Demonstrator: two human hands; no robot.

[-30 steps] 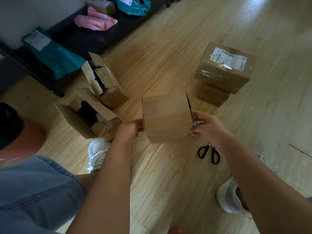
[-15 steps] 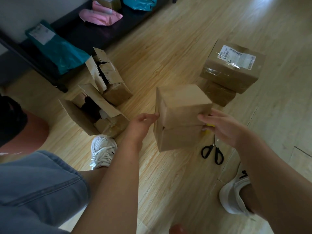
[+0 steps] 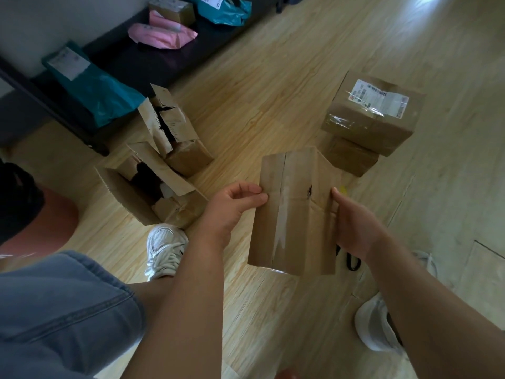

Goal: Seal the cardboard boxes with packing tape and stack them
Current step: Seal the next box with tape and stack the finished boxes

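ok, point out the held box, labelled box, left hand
held box [image 3: 295, 214], head view, taped front face.
labelled box [image 3: 378, 98], head view, shipping label on top.
left hand [image 3: 233, 205], head view, back of hand.

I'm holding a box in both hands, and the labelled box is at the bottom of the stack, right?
Not quite: the head view shows the labelled box on top, resting on a plain box. The left hand and right hand do hold the taped box.
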